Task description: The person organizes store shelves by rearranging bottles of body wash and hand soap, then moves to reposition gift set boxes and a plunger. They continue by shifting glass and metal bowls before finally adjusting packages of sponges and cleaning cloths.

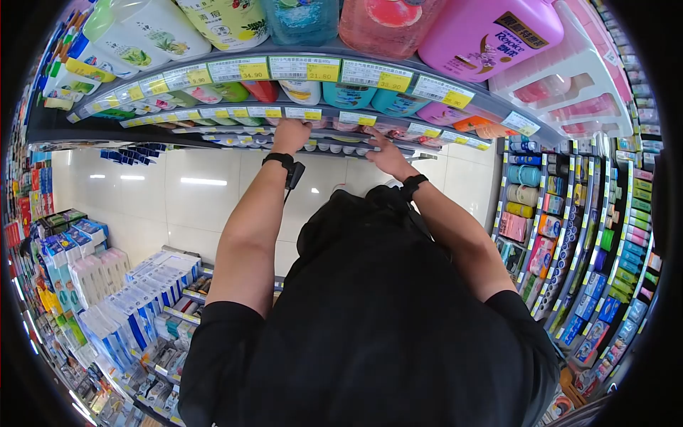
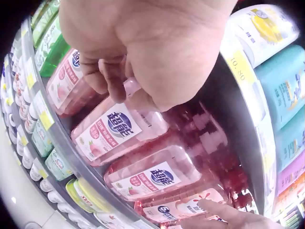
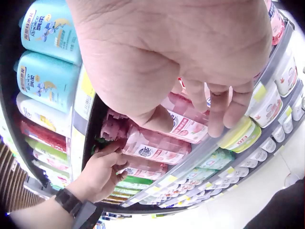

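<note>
My left hand [image 1: 290,136] reaches into a lower shelf of pink bottles. In the left wrist view its fingers curl at the top of a pink dish soap bottle [image 2: 119,126], which leans with its label facing outward. The left wrist hides part of that bottle's neck. My right hand [image 1: 388,156] is a short way to the right, fingers extended over the same row. In the left wrist view its fingertips overlap another pink bottle [image 2: 183,207]. The right wrist view shows the right fingers loosely spread in front of pink bottles [image 3: 188,126].
Above the row runs a shelf edge with price tags [image 1: 306,69], bearing large shampoo bottles such as a purple one [image 1: 491,35]. White and green tubs [image 2: 57,164] line the shelf below. Tiled floor [image 1: 206,206] lies beneath; stacked tissue packs [image 1: 135,299] stand behind left.
</note>
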Demonstrator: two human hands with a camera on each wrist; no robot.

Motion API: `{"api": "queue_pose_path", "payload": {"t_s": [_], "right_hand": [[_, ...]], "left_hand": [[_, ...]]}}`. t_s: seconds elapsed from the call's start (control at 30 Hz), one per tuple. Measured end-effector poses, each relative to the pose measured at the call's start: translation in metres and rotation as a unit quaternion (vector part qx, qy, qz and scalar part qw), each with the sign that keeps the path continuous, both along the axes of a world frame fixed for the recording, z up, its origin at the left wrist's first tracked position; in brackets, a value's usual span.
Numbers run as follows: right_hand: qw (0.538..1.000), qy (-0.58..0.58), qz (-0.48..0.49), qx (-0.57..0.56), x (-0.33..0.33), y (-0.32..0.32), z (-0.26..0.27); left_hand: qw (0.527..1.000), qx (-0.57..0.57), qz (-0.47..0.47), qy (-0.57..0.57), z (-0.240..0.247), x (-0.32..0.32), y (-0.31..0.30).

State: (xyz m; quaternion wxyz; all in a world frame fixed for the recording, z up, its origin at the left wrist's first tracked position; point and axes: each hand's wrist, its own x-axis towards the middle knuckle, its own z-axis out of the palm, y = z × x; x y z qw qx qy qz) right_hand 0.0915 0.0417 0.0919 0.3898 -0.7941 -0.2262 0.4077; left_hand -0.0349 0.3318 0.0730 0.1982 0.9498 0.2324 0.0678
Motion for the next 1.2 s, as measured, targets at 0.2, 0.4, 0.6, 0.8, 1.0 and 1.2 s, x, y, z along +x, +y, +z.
{"api": "queue_pose_path", "payload": {"t_s": [0.2, 0.4, 0.6, 0.8, 1.0, 1.2], "right_hand": [[1.0, -0.002, 0.011, -0.002, -0.001, 0.001, -0.005], [0.996, 0.051, 0.05, 0.043, -0.004, 0.004, -0.038], [0.993, 0.107, 0.042, 0.006, -0.025, 0.027, -0.061], [0.995, 0.086, -0.02, 0.051, -0.041, 0.029, -0.052], [0.949, 0.174, -0.265, -0.003, -0.099, 0.04, -0.034], [0.931, 0.234, -0.28, -0.029, -0.174, 0.043, -0.06]], "left_hand": [[0.994, -0.081, 0.076, -0.01, -0.004, -0.007, -0.007], [0.935, -0.272, 0.227, -0.027, -0.043, -0.067, -0.006], [0.946, -0.209, 0.239, -0.061, -0.012, -0.099, 0.028], [0.992, -0.031, 0.006, 0.121, -0.06, -0.06, 0.118], [0.982, -0.095, -0.01, 0.16, -0.02, -0.061, 0.121], [0.98, -0.146, -0.053, 0.124, -0.014, -0.064, 0.13]]}}
